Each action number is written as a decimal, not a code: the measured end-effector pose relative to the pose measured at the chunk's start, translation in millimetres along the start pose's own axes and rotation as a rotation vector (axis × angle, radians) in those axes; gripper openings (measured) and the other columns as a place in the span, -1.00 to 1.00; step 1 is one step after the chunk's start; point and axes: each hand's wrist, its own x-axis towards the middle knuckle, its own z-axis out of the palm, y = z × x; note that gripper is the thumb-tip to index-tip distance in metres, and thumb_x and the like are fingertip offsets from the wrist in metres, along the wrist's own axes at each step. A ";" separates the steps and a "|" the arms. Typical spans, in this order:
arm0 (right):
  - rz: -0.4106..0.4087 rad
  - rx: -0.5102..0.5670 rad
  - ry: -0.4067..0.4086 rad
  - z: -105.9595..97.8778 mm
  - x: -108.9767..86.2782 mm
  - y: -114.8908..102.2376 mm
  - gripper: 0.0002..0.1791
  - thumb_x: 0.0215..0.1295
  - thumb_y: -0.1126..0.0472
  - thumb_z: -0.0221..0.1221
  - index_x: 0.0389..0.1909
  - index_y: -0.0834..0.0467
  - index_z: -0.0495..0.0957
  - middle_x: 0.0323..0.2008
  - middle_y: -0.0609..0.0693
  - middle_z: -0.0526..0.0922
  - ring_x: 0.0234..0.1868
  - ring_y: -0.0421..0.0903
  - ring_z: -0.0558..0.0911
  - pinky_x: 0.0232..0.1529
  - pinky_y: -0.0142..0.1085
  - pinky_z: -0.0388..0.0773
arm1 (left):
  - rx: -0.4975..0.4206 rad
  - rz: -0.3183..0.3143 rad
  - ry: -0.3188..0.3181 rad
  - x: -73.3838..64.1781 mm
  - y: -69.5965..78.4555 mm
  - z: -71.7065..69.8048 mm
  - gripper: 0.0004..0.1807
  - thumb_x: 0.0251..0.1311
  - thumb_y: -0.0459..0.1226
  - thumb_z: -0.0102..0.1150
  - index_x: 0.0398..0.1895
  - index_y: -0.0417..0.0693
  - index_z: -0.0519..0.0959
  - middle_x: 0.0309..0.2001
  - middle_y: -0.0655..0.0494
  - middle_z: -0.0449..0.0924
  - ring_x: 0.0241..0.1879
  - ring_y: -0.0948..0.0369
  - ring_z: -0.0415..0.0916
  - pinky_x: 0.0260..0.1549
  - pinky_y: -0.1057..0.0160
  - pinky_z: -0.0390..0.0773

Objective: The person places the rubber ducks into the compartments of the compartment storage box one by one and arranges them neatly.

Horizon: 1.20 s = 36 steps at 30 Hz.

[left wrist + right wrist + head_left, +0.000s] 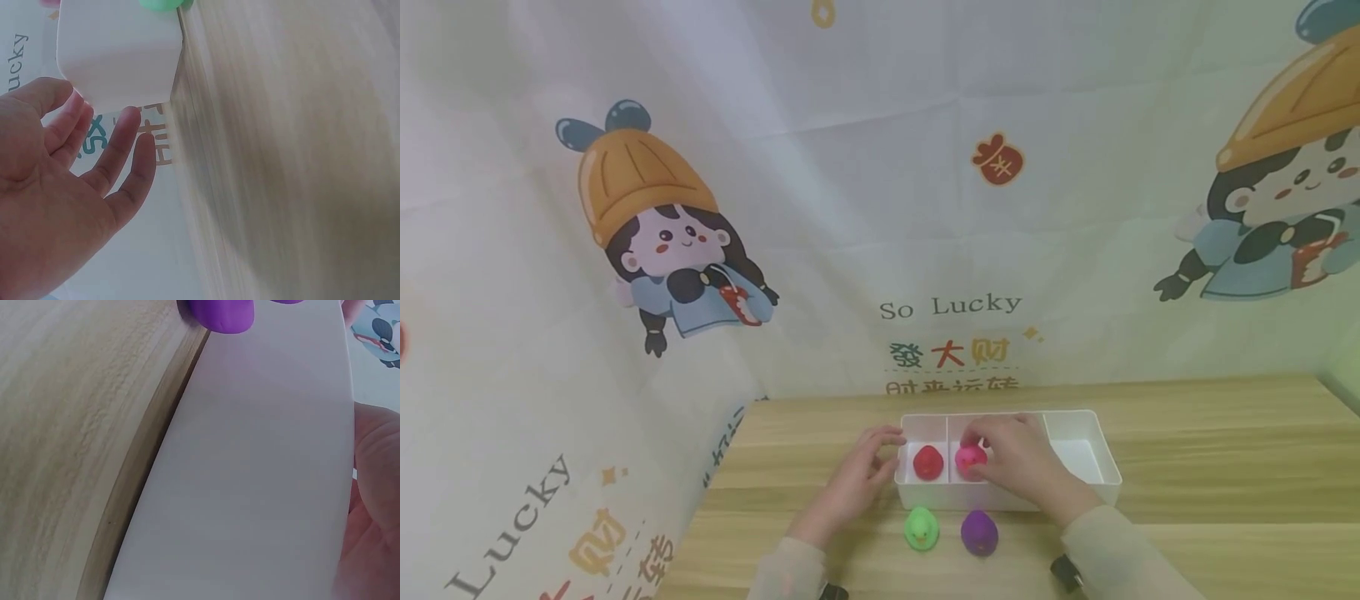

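Note:
A white divided box (pixel 992 497) stands on the table. In its left compartment sits a red rubber duck (pixel 928 462). My right hand (pixel 1018 454) reaches over the front wall into the middle compartment, thumb and fingers pinching a pink rubber duck (pixel 968 459). At the box's left end is my left hand (pixel 861 475), its fingers loosely bent and holding nothing. In the left wrist view these fingers (pixel 128 147) spread beside the box's end wall (pixel 122 56), thumb close to the corner. The right wrist view shows mostly the box's front wall (pixel 250 456); the pinch is hidden there.
In front of the box stand a green rubber duck (pixel 921 529) and a purple rubber duck (pixel 980 533). The wooden table (pixel 1225 467) extends to both sides. A printed cloth (pixel 850 208) hangs behind and at the left.

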 end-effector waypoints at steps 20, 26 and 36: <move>0.033 -0.074 -0.097 -1.1 5.8 -3.8 -0.71 -0.26 0.09 0.41 -0.54 -0.14 0.47 -0.57 -0.35 0.46 -0.46 -0.30 0.39 -0.10 0.00 0.16 | 0.017 -0.049 0.008 -0.5 1.8 1.2 -0.63 0.21 -0.15 -0.02 0.10 0.09 0.34 0.21 0.39 0.10 -0.22 0.31 0.38 -0.32 0.37 0.46; 0.037 -0.084 -0.107 -2.3 6.1 -5.1 -0.71 -0.26 0.09 0.41 -0.53 -0.13 0.47 -0.57 -0.34 0.46 -0.47 -0.29 0.37 -0.10 -0.01 0.18 | 0.008 -0.043 0.009 -1.0 2.9 0.8 -0.62 0.21 -0.17 -0.02 0.10 0.07 0.34 0.21 0.36 0.10 -0.22 0.29 0.38 -0.36 0.36 0.47; 0.056 -0.081 -0.133 -2.8 8.0 -7.9 -0.70 -0.26 0.12 0.41 -0.55 -0.09 0.45 -0.59 -0.31 0.44 -0.49 -0.25 0.36 -0.18 -0.10 0.21 | -0.011 -0.054 0.011 -1.3 0.9 0.7 -0.63 0.20 -0.26 0.00 0.10 0.06 0.34 0.21 0.37 0.11 -0.23 0.27 0.39 -0.39 0.36 0.48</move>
